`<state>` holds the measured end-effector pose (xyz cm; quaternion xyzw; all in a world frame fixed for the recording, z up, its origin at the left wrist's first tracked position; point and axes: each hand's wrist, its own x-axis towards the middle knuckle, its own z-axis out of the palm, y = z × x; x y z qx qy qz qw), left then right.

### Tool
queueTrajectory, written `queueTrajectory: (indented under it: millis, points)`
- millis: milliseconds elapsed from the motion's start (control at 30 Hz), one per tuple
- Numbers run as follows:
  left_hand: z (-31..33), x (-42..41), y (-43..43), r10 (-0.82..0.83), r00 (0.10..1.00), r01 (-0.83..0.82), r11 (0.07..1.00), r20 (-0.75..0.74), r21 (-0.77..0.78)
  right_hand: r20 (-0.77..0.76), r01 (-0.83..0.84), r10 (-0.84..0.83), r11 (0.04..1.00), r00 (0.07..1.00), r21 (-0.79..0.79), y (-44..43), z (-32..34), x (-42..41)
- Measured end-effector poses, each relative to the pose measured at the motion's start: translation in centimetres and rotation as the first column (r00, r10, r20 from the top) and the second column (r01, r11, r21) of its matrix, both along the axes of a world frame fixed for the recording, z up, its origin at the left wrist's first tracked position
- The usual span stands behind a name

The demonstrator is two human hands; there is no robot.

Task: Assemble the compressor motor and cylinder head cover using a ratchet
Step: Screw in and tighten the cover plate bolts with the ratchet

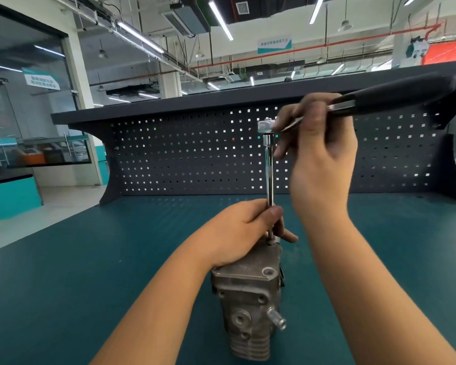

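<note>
A grey cast-metal compressor body (248, 299) stands on the green bench mat, with ribs and a short steel port on its near face. A long chrome extension bar (269, 175) rises upright from its top. My left hand (237, 233) rests on the top of the compressor and grips the bar's lower end. The ratchet (379, 98) sits on the bar's upper end, its black handle pointing right. My right hand (319, 151) holds the ratchet's shank close to the head. The socket and bolt are hidden by my left hand.
A dark pegboard back panel (195, 159) with a shelf on top closes off the far side of the bench. The green mat (103, 259) spreads out to the left and right of the compressor. A workshop floor and glass partition lie beyond at left.
</note>
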<state>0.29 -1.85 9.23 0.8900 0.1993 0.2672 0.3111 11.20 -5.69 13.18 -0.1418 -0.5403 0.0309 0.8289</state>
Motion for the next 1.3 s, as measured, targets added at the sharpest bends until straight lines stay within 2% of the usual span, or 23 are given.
queueTrajectory:
  millis: [33,100,133,200,267,333,400,433,467,567,667,733,800,833,900,933,1000,1033,1067,1133,1200,1233,1300]
  points:
    - [0.1,0.0,-0.1,0.014,1.000,-0.014,1.000,0.001,0.016,0.138,0.254,-0.268,0.961,0.953,0.113,0.0,-0.2,-0.4]
    - [0.2,-0.2,-0.3,0.040,0.999,-0.041,0.997,0.012,0.059,0.255,0.565,-0.646,0.758,0.719,0.325,0.1,-0.4,-0.9]
    - [0.3,-0.2,-0.4,0.056,0.998,-0.058,0.995,0.015,0.087,0.245,0.635,-0.730,0.678,0.637,0.369,0.1,-0.5,-1.2]
    - [0.2,-0.2,-0.3,0.080,0.997,-0.080,0.989,0.006,0.125,0.217,0.666,-0.737,0.673,0.640,0.322,0.1,-0.6,-1.6]
    - [0.2,-0.2,-0.3,0.064,0.998,-0.063,0.991,-0.005,0.119,0.153,0.458,-0.472,0.881,0.868,0.117,-0.3,-0.6,-1.6]
    - [0.2,-0.1,-0.3,0.028,0.999,-0.027,0.998,-0.022,0.064,-0.118,-0.021,0.011,0.996,0.993,-0.086,-0.6,0.1,-0.9]
    - [0.1,-0.1,-0.1,0.002,1.000,-0.002,1.000,-0.030,0.023,-0.352,-0.526,0.461,0.843,0.815,-0.114,-0.6,0.9,0.3]
    - [0.1,-0.1,0.0,-0.003,0.999,0.003,1.000,-0.034,0.013,-0.396,-0.633,0.553,0.767,0.734,-0.102,-0.5,1.1,0.5]
    - [0.1,-0.2,0.1,0.001,0.999,-0.001,1.000,-0.040,0.011,-0.376,-0.632,0.558,0.767,0.740,-0.106,-0.5,1.1,0.6]
    - [0.1,-0.2,0.0,0.046,0.999,-0.045,0.998,-0.029,0.049,-0.022,-0.050,0.048,0.996,0.999,-0.073,-0.2,0.2,-0.7]
    - [0.2,-0.1,-0.1,0.096,0.995,-0.096,0.988,0.006,0.120,0.219,0.429,-0.455,0.890,0.863,0.156,0.1,-0.5,-1.8]
    - [0.2,-0.1,-0.1,0.088,0.996,-0.089,0.987,0.016,0.135,0.154,0.614,-0.654,0.752,0.741,0.238,0.3,-0.7,-1.7]
    - [0.2,-0.1,-0.2,0.084,0.996,-0.083,0.988,-0.003,0.126,0.079,0.644,-0.659,0.749,0.748,0.156,0.2,-0.8,-1.4]
    - [0.2,-0.1,-0.2,0.075,0.997,-0.073,0.992,-0.015,0.103,0.039,0.558,-0.562,0.826,0.826,0.073,0.2,-0.7,-1.2]
    - [0.1,-0.1,-0.1,0.052,0.998,-0.050,0.997,-0.030,0.059,-0.133,0.157,-0.164,0.986,0.977,-0.056,0.0,-0.2,-0.5]
    - [0.1,-0.1,-0.1,0.036,0.999,-0.034,0.998,-0.032,0.043,-0.257,-0.136,0.111,0.987,0.960,-0.081,0.0,0.2,0.0]
    - [0.0,-0.2,0.0,0.011,0.999,-0.010,1.000,-0.030,0.029,-0.439,-0.625,0.540,0.778,0.719,-0.067,0.1,0.8,1.2]
    - [0.0,-0.2,0.1,0.005,1.000,-0.004,1.000,-0.028,0.024,-0.473,-0.716,0.612,0.695,0.634,-0.060,0.3,0.9,1.6]
    - [0.0,-0.2,0.2,0.006,1.000,-0.006,1.000,-0.022,0.012,-0.464,-0.724,0.620,0.686,0.633,-0.070,0.5,0.9,1.8]
    - [0.0,-0.1,0.2,0.012,1.000,-0.012,1.000,-0.013,-0.012,-0.346,-0.536,0.476,0.838,0.808,-0.098,0.8,0.5,1.4]
    - [0.0,-0.1,0.1,0.011,1.000,-0.011,0.999,-0.001,-0.030,-0.122,-0.119,0.111,0.991,0.986,-0.059,0.8,0.0,0.4]
    - [0.1,-0.1,0.0,0.015,1.000,-0.015,1.000,0.008,-0.025,-0.005,0.114,-0.114,0.993,0.993,-0.003,0.8,-0.2,0.0]
    - [0.3,-0.2,-0.3,0.031,0.999,-0.031,0.999,0.016,0.026,0.134,0.473,-0.490,0.870,0.861,0.140,0.8,-0.6,-0.5]
